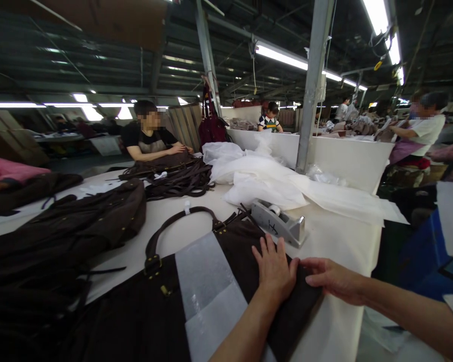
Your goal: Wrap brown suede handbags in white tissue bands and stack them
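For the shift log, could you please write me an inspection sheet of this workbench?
Surface: white table, mostly covered.
Job's things: dark brown handbag lying flat, translucent wrap sheet laid across it.
Clutter: tape dispenser, white fabric pile, brown straps, more dark bags.
Grippers: left hand flat on the handbag; right hand touching its edge.
Cables: cords hanging by the pillar.
Surroundings: other workers seated at nearby tables.

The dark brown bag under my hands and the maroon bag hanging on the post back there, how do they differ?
The dark brown bag lies flat on the table under both hands, a white sheet across it; the maroon bag hangs upright, untouched and bare. The brown one looks darker. Both have handles.
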`<state>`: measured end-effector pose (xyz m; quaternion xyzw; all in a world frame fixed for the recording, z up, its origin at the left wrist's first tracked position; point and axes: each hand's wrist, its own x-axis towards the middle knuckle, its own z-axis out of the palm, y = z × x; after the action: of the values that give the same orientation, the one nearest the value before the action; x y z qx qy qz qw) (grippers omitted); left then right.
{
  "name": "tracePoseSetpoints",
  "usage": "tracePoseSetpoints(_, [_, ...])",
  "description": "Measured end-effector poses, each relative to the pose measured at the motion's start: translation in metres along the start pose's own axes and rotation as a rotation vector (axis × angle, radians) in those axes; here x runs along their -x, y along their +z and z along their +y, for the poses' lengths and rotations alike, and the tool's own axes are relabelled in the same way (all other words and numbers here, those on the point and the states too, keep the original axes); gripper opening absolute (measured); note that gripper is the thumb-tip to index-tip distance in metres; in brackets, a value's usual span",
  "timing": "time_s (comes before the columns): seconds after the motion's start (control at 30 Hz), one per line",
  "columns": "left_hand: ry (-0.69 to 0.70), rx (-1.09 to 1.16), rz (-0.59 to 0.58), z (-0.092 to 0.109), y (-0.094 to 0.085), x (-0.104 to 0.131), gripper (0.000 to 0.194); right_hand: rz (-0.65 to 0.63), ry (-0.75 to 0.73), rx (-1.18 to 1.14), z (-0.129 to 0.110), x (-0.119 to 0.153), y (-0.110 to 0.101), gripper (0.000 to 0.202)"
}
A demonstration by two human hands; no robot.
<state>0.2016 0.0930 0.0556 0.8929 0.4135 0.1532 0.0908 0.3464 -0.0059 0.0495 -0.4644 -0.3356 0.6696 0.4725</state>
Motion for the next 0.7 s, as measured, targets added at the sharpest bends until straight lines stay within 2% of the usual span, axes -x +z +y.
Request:
tracePoseSetpoints(0.13, [0.004, 0.001, -0.073, 0.009, -0.019, 0.019, 0.067, 0.083, -0.127, 0.178, 0.023, 0.001, -0.007, 0.06])
tracePoseSetpoints(0.23, [0.148, 0.04, -0.193, 0.017, -0.021, 0.053, 0.069, 0.133, -0.186, 0.486, 0.025, 0.002, -0.014, 0.048])
tracePoseSetpoints(0.33, [0.239, 0.133, -0.304, 0.017, -0.011, 0.084, 0.079, 0.165, -0.27, 0.841, -0.006, 0.008, -0.004, 0.041])
tracePoseSetpoints(0.43, [0.227, 0.146, -0.261, 0.015, -0.002, 0.099, 0.084, 0.236, -0.588, 0.996, -0.048, 0.01, 0.028, 0.05])
tracePoseSetpoints(0.5, [0.232, 0.122, -0.192, 0.017, 0.007, 0.101, 0.088, 0.207, -0.793, 0.99, -0.053, 0.005, 0.045, 0.057])
tracePoseSetpoints(0.57, [0.261, 0.073, -0.132, 0.024, 0.021, 0.101, 0.088, 0.138, -0.879, 1.018, -0.028, -0.008, 0.044, 0.063])
tracePoseSetpoints(0.6, [0.262, 0.039, -0.116, 0.027, 0.029, 0.1, 0.084, 0.124, -0.85, 1.061, -0.007, -0.018, 0.036, 0.063])
tracePoseSetpoints(0.67, [0.23, -0.039, -0.118, 0.029, 0.04, 0.102, 0.061, 0.036, -0.771, 1.207, 0.039, -0.041, 0.008, 0.061])
tracePoseSetpoints(0.7, [0.212, -0.065, -0.117, 0.026, 0.04, 0.108, 0.048, 0.018, -0.744, 1.265, 0.059, -0.053, -0.008, 0.061])
